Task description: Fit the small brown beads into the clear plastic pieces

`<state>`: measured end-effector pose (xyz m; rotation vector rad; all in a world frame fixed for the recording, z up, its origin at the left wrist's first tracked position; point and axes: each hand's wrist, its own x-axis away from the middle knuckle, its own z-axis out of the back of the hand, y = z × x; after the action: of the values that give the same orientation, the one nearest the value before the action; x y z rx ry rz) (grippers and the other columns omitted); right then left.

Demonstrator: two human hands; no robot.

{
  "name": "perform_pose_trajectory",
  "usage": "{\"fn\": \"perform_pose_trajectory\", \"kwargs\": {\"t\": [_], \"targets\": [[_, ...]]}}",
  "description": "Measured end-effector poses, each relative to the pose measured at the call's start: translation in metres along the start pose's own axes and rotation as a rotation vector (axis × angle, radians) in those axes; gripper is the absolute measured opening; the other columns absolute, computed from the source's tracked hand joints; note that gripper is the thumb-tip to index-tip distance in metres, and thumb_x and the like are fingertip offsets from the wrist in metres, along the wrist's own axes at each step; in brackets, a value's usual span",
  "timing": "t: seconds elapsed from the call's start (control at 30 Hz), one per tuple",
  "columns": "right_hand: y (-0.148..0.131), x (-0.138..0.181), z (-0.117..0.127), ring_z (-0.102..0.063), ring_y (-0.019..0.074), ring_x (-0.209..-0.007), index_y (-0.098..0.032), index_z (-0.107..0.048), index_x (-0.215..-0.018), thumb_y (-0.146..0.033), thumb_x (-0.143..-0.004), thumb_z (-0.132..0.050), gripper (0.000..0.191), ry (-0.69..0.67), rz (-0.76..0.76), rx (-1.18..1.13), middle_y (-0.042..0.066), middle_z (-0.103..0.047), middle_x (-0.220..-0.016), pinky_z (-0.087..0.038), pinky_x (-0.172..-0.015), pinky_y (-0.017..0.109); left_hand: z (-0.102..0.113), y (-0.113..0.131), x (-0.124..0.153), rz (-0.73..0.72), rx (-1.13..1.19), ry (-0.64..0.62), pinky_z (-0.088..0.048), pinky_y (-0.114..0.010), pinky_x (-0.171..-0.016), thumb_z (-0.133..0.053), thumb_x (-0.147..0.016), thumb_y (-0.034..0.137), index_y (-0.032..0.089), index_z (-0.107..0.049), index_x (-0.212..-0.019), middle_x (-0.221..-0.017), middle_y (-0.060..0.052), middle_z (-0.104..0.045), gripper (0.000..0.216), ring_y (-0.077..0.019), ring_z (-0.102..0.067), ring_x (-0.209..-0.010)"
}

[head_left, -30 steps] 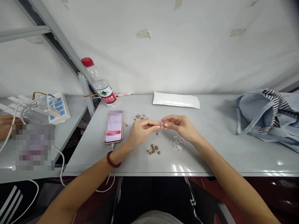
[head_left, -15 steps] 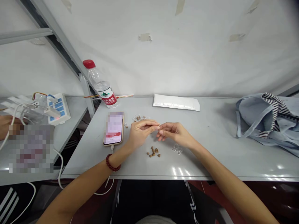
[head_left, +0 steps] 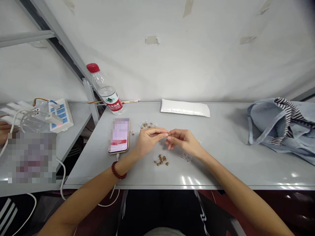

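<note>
My left hand (head_left: 150, 140) and my right hand (head_left: 182, 140) meet fingertip to fingertip above the grey table (head_left: 231, 157). Both are closed in a pinch, and whatever lies between the fingers is too small or hidden to name. Just below them, several small brown chunks (head_left: 161, 159) form a loose pile. Clear, see-through small pieces (head_left: 187, 157) lie beside my right wrist. Behind my left hand is a cluster of clear pieces with brown bits (head_left: 145, 125), partly covered by the hand. One more such piece (head_left: 132, 132) rests near the phone.
A phone (head_left: 119, 136) on a charging cable lies left of my hands. Behind it a water bottle (head_left: 112, 98) stands by the metal frame. A white packet (head_left: 185, 108) lies near the wall, a blue cloth bag (head_left: 283, 126) at right. Another person's hand (head_left: 6, 131) and a power strip (head_left: 60, 114) are far left.
My hands stay pinched together in nearly the same spot, with only slight finger movement. At far left, the other person's hand has shifted a little further left.
</note>
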<state>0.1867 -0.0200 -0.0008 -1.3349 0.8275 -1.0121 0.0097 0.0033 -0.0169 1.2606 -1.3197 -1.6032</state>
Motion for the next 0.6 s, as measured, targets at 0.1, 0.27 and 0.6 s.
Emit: {"fn": "perform_pose_trajectory", "kwargs": {"t": [0.1,0.27,0.6], "targets": [[0.003,-0.001,0.001,-0.066,0.0164,-0.063,-0.012,-0.064,-0.093,-0.034,-0.085,-0.058,0.024,0.019,0.016,-0.012,0.006,-0.067,-0.075,-0.054,-0.065,0.034,0.001,-0.002,0.0,-0.053,-0.042,-0.033,-0.057,-0.032,-0.079,-0.07,-0.076,0.02,0.018,-0.074,-0.083,-0.092,-0.006,-0.073,0.009,-0.0171,-0.068,-0.087],[0.013,-0.003,0.002,-0.061,0.0128,-0.055,-0.014,-0.062,-0.093,-0.032,-0.086,-0.055,0.02,0.042,0.025,0.016,0.002,-0.063,-0.07,-0.049,-0.056,0.028,0.002,-0.007,0.0,-0.205,-0.197,-0.091,-0.056,-0.032,-0.08,-0.06,-0.084,0.018,0.019,-0.073,-0.095,-0.099,-0.008,-0.071,0.017,-0.0175,-0.066,-0.092],[0.008,-0.002,-0.001,-0.047,0.0117,-0.051,-0.018,-0.063,-0.094,-0.033,-0.088,-0.053,0.02,0.155,0.109,0.389,-0.003,-0.057,-0.057,-0.04,-0.056,0.027,0.0,-0.007,-0.001,-0.135,-0.208,-0.038,-0.056,-0.033,-0.077,-0.069,-0.077,0.024,0.015,-0.068,-0.098,-0.091,-0.009,-0.07,0.023,-0.0181,-0.066,-0.083]]}}
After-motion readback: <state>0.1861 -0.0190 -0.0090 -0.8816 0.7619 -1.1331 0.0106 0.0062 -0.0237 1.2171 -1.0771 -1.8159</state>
